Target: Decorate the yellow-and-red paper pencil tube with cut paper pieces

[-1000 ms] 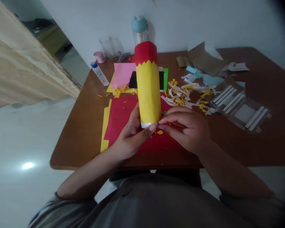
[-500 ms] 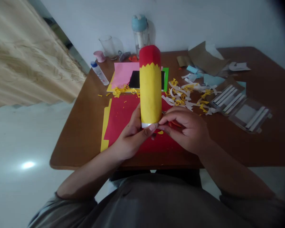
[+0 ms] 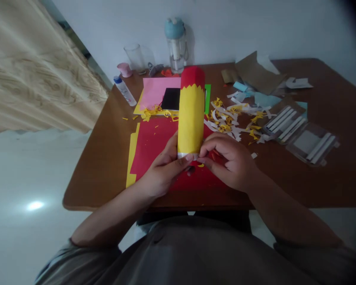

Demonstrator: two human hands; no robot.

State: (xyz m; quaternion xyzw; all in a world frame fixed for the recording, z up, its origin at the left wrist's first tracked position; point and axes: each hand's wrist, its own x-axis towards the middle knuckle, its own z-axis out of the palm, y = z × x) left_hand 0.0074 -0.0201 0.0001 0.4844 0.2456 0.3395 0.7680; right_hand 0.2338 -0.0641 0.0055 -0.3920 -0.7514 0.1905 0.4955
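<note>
Gripping the yellow tube (image 3: pixel 191 118) low down, the left hand (image 3: pixel 166 170) is wrapped around its near end, with the thumb pressed over a pale band (image 3: pixel 181 155) that rings the tube there. The right hand (image 3: pixel 233 163) meets it from the other side, thumb and forefinger pinching the band at its right edge (the fingertips hide exactly how much of it they have). The tube is held up over the red sheet (image 3: pixel 154 140), its red zigzag-edged end (image 3: pixel 192 77) pointing away from the person. Beneath the red sheet, along its left side, a strip of yellow paper (image 3: pixel 131 180) shows on the brown surface (image 3: pixel 97 162). Farther back lie a pink sheet (image 3: pixel 157 88), a flat black object (image 3: pixel 170 99) and a sliver of green paper (image 3: pixel 208 99), partly covered by the tube. White and yellow scraps (image 3: pixel 224 128) are strewn to the right, near a clear open case (image 3: pixel 303 140) holding slim white sticks. By the wall stand a blue-lidded bottle (image 3: pixel 174 29) and a drinking glass (image 3: pixel 134 57), with a pink cup (image 3: pixel 124 70) beside the glass.
</note>
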